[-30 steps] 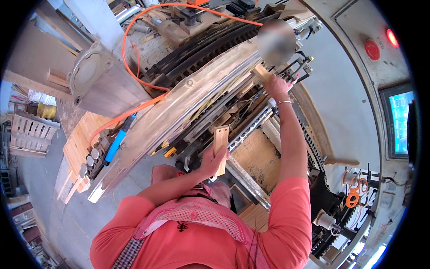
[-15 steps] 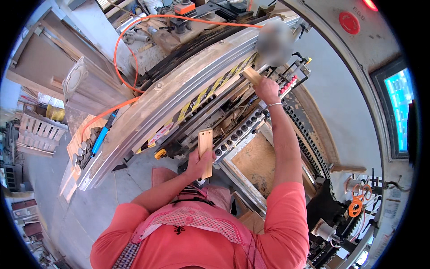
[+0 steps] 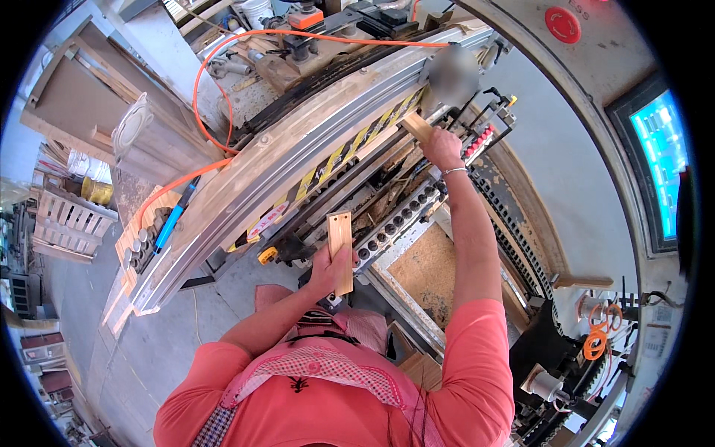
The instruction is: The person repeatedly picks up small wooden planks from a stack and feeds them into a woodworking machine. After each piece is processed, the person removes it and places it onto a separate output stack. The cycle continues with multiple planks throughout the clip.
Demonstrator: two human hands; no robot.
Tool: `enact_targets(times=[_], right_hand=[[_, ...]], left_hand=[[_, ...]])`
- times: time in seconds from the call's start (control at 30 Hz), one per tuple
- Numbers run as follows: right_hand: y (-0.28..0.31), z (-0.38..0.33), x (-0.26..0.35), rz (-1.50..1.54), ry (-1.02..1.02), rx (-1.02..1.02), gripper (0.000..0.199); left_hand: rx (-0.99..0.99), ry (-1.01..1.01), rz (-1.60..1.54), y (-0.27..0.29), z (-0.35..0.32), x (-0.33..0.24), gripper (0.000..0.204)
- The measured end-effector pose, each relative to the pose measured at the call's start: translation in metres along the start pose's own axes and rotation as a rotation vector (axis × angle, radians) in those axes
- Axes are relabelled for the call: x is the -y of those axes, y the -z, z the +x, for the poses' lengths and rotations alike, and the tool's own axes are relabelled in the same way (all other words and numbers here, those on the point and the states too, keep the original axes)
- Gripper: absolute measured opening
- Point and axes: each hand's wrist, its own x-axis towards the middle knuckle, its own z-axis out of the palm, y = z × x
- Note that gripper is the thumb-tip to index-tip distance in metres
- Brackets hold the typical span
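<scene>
My left hand (image 3: 326, 270) is closed round a short, flat wooden block (image 3: 339, 232), which stands out above the fingers and shows two dark holes near its upper end. Farther off to the right, my right hand (image 3: 443, 149) grips a second wooden block (image 3: 416, 127) over the machine bed. That block points away toward the upper left, and the fingers hide its near end. Between the hands runs a bar with a row of black round knobs (image 3: 389, 229). A blurred round patch covers what lies just beyond the right hand.
A long metal rail (image 3: 253, 167) with yellow-black striped tape (image 3: 339, 156) crosses beyond my hands. An orange hose (image 3: 195, 82) loops over it, and a blue tool (image 3: 177, 216) lies at its left. To the right are a red stop button (image 3: 562, 25), a lit screen (image 3: 658, 160) and a cable chain (image 3: 514, 231).
The whole view has shifted slightly. Both hands keep their grip on the wooden blocks, with hardly any movement against the machine.
</scene>
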Motion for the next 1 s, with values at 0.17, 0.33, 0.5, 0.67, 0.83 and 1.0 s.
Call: enact_targets(times=[0.17,0.33,0.5,0.67,0.83,1.0], right_hand=[[-0.001,0.002,0.000,0.010,-0.020,0.020,0.043],[0.000,0.003,0.000,-0.023,-0.016,0.040,0.046],[0.005,-0.001,0.003,-0.012,-0.030,0.035,0.045],[0.002,-0.004,0.002,0.009,-0.010,0.009,0.044],[0.000,-0.012,0.013,0.022,-0.016,0.032,0.044],[0.001,-0.012,0.011,0.045,-0.032,0.003,0.039]], left_hand=[[0.020,-0.010,0.022,0.002,0.002,0.000,0.032],[0.008,0.003,-0.012,0.005,0.003,0.009,0.032],[0.020,0.001,-0.007,0.006,0.004,0.008,0.032],[0.011,-0.014,-0.072,0.004,0.004,0.008,0.028],[-0.008,0.026,-0.052,0.002,0.003,0.002,0.028],[0.010,0.022,-0.060,0.004,0.004,0.006,0.030]])
